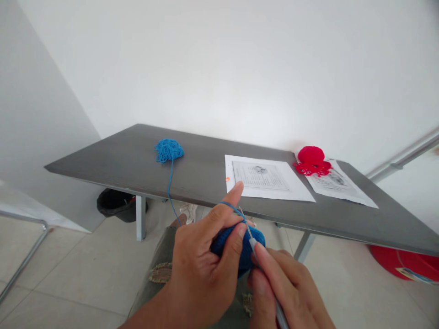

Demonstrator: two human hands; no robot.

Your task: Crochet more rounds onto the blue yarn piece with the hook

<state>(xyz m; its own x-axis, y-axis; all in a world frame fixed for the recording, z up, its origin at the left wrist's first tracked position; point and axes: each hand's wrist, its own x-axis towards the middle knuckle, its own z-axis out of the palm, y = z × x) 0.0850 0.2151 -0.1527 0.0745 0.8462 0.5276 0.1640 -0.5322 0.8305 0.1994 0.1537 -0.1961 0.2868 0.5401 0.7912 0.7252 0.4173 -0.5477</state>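
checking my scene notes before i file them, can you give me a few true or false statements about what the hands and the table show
1. The left hand holds a blue crocheted piece. True.
2. The right hand holds a pair of scissors. False: its fingers hold a crochet hook.
3. The loose blue yarn lies on the table. True.
4. The red crocheted figure sits on the floor. False: it rests on the table, partly on a sheet of paper.

print on paper sheets [270, 180], unreadably small
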